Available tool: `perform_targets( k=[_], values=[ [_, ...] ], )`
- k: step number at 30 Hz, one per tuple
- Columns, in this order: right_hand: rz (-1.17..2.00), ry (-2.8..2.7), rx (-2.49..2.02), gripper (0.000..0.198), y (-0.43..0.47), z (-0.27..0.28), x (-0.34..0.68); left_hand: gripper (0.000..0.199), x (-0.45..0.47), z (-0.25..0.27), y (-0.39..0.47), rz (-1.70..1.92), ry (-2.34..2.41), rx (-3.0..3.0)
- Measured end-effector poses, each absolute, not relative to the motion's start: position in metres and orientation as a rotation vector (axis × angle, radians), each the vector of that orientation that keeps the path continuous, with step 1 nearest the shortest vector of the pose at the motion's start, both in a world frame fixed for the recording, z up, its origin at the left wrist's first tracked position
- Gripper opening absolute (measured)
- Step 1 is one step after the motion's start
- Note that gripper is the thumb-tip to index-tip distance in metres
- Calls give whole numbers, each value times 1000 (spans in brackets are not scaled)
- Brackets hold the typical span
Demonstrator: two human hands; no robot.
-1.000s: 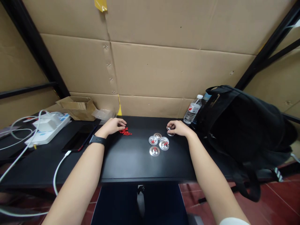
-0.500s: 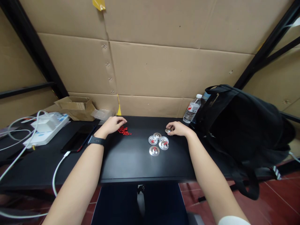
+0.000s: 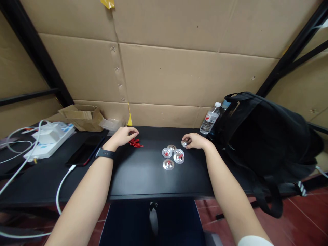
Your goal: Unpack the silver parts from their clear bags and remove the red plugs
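Observation:
At the middle right of the table, my right hand (image 3: 195, 140) is closed on the rim of a small metal finger cymbal (image 3: 183, 143), which has a domed centre. To its left lie several more finger cymbals, one of them at the front (image 3: 168, 164), some with red cord loops through their middles and two overlapping. My left hand (image 3: 124, 135) hovers beside a small heap of red cords (image 3: 135, 142), its fingers curved with a gap to the thumb. Nothing shows in that hand, which partly hides the cords.
A black backpack (image 3: 266, 143) and a water bottle (image 3: 210, 118) stand at the right. Left are a phone (image 3: 84, 150), a white power strip (image 3: 48, 143) with cables and an open cardboard box (image 3: 88, 119). Cardboard panels (image 3: 166, 73) rise behind the black table (image 3: 143, 181).
The cymbal in my right hand has tilted slightly. My left hand stays in place by the red cords, and the other cymbals lie as before.

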State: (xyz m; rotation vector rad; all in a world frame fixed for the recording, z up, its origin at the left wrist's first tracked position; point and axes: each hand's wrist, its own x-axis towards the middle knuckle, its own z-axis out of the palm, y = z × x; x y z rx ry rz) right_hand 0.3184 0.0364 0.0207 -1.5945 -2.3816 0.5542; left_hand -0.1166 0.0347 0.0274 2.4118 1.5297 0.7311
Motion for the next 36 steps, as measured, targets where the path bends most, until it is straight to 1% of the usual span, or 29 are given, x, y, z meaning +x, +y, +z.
perform_targets(
  k=[4, 8, 13, 17, 20, 32, 34, 36],
  values=[
    [500, -2327, -1504, 35, 41, 11, 306, 37, -114, 26, 35, 727, 1504, 2410],
    [469, -2239, -1436, 32, 43, 1, 291, 35, -111, 25, 35, 718, 1484, 2418],
    [361, -2320, -1374, 36, 41, 2, 283, 35, -109, 24, 36, 686, 1469, 2439],
    [290, -2407, -1363, 34, 39, 5, 283, 36, -107, 22, 36, 656, 1437, 2444],
    [227, -2434, -1392, 37, 40, 5, 282, 36, -105, 22, 35, 650, 1413, 2441],
    [221, -2393, -1426, 27, 39, 5, 278, 34, -101, 24, 33, 639, 1382, 2421],
    [197, -2381, -1411, 28, 35, 8, 277, 33, -101, 23, 34, 638, 1381, 2421],
    [201, -2398, -1322, 34, 30, 14, 274, 33, -102, 22, 35, 636, 1380, 2430]
  ],
)
